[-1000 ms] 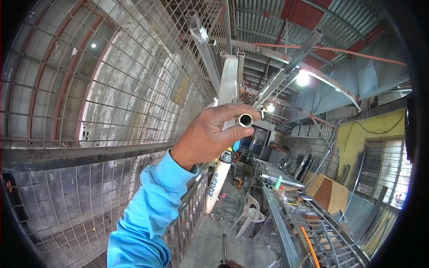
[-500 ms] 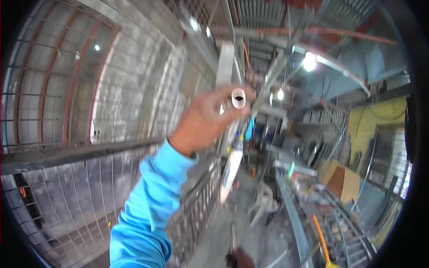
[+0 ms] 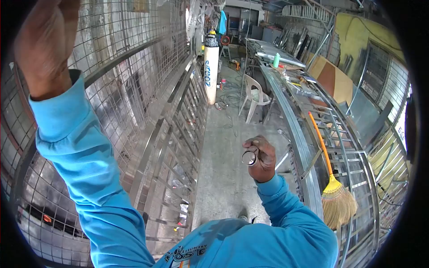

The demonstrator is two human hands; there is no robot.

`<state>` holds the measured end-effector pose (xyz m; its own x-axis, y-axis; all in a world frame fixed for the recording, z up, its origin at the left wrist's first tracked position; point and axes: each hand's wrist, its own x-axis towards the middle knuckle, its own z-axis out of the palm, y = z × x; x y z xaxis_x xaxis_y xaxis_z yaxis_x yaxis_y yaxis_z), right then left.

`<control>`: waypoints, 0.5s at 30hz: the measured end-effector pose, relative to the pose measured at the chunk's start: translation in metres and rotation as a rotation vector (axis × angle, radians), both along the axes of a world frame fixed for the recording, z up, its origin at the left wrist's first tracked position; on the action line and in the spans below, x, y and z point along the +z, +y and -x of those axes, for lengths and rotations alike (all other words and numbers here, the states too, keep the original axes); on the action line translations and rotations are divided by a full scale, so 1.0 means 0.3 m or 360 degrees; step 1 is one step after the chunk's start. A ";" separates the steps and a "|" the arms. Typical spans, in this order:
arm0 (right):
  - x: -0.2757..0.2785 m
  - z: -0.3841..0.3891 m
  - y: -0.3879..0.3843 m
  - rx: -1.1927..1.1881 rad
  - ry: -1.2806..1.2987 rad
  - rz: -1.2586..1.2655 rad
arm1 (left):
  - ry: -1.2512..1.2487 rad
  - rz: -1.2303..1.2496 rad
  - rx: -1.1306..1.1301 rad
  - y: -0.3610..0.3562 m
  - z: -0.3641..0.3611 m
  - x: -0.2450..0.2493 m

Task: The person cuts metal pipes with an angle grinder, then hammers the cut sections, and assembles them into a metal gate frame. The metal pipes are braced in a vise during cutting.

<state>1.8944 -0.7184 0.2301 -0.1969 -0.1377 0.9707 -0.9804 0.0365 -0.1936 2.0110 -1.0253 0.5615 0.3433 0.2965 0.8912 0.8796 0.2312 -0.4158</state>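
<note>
Wire mesh (image 3: 111, 33) spans the left; we can't tell our left hand (image 3: 44, 47)'s finger state; our right hand (image 3: 263, 161) grips a tube (image 3: 243, 157), centre, not set down.

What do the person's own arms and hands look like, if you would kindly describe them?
The left hand and right hand are bare, without gloves. The left sleeve and right sleeve are long and bright blue, creased along the forearms, with cuffs at the wrists.

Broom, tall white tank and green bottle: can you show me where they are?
Broom (image 3: 339, 205): head view, on its bristles.
White tank (image 3: 211, 73): head view, on its body.
Green bottle (image 3: 276, 61): head view, on its side.
</note>
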 end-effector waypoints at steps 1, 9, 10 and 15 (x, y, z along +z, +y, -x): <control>-0.001 0.006 0.006 -0.0020 0.0019 -0.0011 | -0.0005 -0.0003 0.0003 0.000 -0.001 0.000; -0.036 0.036 0.020 -0.0041 -0.0045 -0.0038 | -0.0039 -0.0029 0.0072 -0.018 -0.008 0.010; -0.037 0.038 0.020 -0.0043 -0.0048 -0.0044 | -0.0047 -0.0032 0.0077 -0.021 -0.013 0.014; -0.055 0.061 0.016 -0.0069 -0.0085 -0.0022 | -0.0094 -0.0072 0.0108 -0.026 -0.019 0.024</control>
<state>1.8761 -0.7135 0.2136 -0.2543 -0.1409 0.9568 -0.9661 0.0819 -0.2447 2.0166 -1.0332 0.5687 0.2704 0.2761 0.9223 0.8839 0.3086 -0.3515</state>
